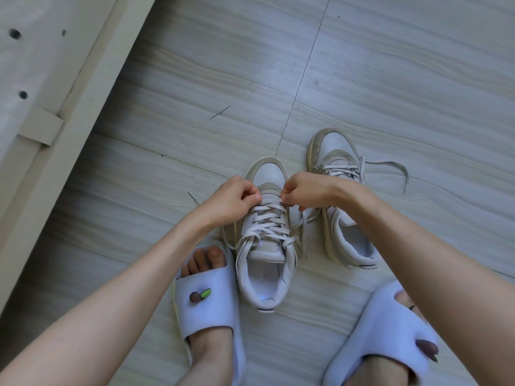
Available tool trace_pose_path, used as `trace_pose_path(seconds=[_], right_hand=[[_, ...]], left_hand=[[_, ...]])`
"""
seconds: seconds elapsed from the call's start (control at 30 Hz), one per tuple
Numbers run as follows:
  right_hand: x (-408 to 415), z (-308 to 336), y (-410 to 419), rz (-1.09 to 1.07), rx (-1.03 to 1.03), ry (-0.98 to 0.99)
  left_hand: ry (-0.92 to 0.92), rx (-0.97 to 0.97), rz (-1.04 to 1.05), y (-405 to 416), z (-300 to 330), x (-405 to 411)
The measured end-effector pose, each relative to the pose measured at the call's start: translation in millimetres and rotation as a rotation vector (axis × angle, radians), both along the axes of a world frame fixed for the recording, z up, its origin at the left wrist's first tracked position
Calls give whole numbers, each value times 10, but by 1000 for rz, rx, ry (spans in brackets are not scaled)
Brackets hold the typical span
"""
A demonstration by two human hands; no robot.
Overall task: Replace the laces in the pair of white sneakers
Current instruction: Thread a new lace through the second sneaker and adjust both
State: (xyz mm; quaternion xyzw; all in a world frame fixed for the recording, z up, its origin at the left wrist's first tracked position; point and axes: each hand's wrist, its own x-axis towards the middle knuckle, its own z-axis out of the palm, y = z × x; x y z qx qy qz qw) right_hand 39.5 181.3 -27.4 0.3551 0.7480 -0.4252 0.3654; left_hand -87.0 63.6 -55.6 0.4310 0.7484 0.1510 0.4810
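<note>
While the grey wood-grain floor [390, 79] fills most of the view, two white slides bracket the work: the left slide [206, 307] touches the heel side of the near sneaker [264, 246], and the right slide [379, 338] sits below the far sneaker [340, 207]. The near sneaker stands upright, its long axis running straight away from the person, toe far, heel open toward the feet. Its lace [269, 218] is threaded, with loose ends trailing off both sides. The left hand [231, 197] and right hand [303, 190] meet at the lowest crossbar near the toe, one per side, equally close. Both sets of fingers are curled narrow, apparently pinching that bar. Judging by this, the lace wants drawing up and toward the person.
</note>
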Motion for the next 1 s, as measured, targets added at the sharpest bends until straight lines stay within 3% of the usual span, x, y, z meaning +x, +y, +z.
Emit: trace_pose_path(seconds=[0.23,0.43,0.67,0.83,1.0], right_hand=[[24,18,-7,-81,-30,49],[216,35,-162,-404,150,258],[253,-93,-608,-502,311,317],[245,-142,-624,-540,294,294],[296,-71,-580,-706,119,319]], left_hand=[[-19,14,35,-36,-29,7],[-101,157,300,-300,-94,49],[13,198,231,-351,-40,171],[39,143,205,-300,-56,169],[-41,76,233,-315,-97,109]])
